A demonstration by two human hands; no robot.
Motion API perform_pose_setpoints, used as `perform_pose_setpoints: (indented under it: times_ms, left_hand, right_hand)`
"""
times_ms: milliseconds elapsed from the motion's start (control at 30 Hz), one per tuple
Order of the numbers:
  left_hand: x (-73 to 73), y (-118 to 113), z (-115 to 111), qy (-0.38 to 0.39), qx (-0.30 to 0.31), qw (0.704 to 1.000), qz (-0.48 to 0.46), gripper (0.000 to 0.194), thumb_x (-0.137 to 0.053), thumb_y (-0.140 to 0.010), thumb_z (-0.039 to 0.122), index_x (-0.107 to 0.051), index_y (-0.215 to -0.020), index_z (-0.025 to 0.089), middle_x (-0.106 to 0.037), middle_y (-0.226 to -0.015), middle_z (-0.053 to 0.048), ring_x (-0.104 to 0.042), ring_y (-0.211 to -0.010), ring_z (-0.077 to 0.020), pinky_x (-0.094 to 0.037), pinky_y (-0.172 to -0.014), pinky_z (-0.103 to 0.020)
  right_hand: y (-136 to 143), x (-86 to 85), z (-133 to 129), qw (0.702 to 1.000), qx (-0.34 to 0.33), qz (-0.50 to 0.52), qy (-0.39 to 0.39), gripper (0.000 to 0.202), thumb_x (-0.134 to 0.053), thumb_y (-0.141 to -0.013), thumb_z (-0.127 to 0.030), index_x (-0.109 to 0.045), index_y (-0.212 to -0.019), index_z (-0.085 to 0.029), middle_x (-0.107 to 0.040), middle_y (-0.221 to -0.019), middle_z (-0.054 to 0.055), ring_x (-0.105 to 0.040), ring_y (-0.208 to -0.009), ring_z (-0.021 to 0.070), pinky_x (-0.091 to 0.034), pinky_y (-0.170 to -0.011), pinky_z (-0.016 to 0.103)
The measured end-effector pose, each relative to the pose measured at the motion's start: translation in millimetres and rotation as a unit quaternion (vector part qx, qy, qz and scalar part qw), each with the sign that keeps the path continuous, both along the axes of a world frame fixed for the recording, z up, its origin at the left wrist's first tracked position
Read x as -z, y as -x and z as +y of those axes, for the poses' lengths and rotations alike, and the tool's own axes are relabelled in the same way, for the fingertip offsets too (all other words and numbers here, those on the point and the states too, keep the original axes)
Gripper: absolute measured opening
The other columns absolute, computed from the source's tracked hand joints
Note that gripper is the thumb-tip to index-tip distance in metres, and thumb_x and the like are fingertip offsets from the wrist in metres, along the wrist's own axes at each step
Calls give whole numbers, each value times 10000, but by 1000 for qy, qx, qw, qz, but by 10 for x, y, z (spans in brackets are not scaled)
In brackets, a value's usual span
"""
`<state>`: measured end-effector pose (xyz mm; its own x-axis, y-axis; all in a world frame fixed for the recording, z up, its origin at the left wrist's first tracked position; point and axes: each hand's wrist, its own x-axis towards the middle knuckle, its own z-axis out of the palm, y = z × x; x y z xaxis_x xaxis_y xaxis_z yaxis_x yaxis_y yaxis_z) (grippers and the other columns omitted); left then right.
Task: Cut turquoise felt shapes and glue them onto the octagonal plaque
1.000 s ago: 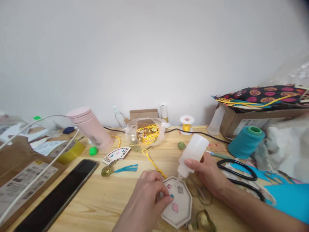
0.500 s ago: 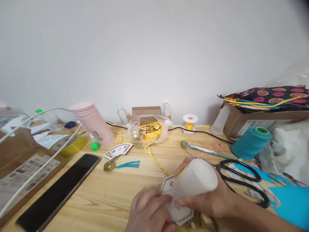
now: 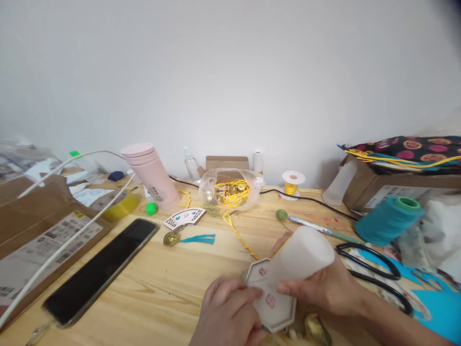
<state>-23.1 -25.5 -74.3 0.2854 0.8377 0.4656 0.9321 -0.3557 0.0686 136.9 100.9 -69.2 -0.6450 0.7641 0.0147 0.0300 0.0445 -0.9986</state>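
Observation:
My right hand [image 3: 331,286] is wrapped around a white plastic bottle [image 3: 304,254], tilted with its round base toward me; its other end is hidden. Below it, a hexagonal plaque [image 3: 275,315] with a raised rim and small pink designs is tilted up off the table. My left hand [image 3: 230,310] grips its left side, fingers lying over the face and edge. A braided yellow cord [image 3: 241,235] runs away from the plaque's top. Partly hidden under the right hand lies a gold-coloured piece [image 3: 315,329].
Left are a phone [image 3: 103,269], a pink tumbler [image 3: 151,178], and a fan-shaped charm [image 3: 185,218]. Behind, a clear bag [image 3: 230,190] holds yellow cords and gold bells. To the right lie scissors [image 3: 382,283], a teal thread cone [image 3: 389,221] and a pen [image 3: 309,224].
My view has shifted, so the table's things sit further right. My right thumb has moved off a pink design on the plaque. Both hands keep their holds.

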Motion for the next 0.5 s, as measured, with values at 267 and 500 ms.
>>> perform_pose_setpoints:
  times_ms: [267,500]
  left_hand:
    - [-13,7,-12,0,1,1000,-11,170,-741,-621,299,-580,-607,246,-722,-889,99,-636,-740,-144,-509,-651,-244]
    - [-13,1,-7,8,1,1000,-22,142,-702,-668,287,-583,-603,246,-720,-896,92,-637,-746,-133,-492,-668,-224]
  right_hand:
    - [13,125,-3,997,-10,61,46,599,-796,-502,-295,-377,-924,-227,-594,-757,16,-587,-661,190,-519,-577,287]
    - [6,21,-8,998,-21,20,58,601,-793,-468,-327,-382,-894,-222,-579,-731,12,-573,-665,207,-505,-591,329]
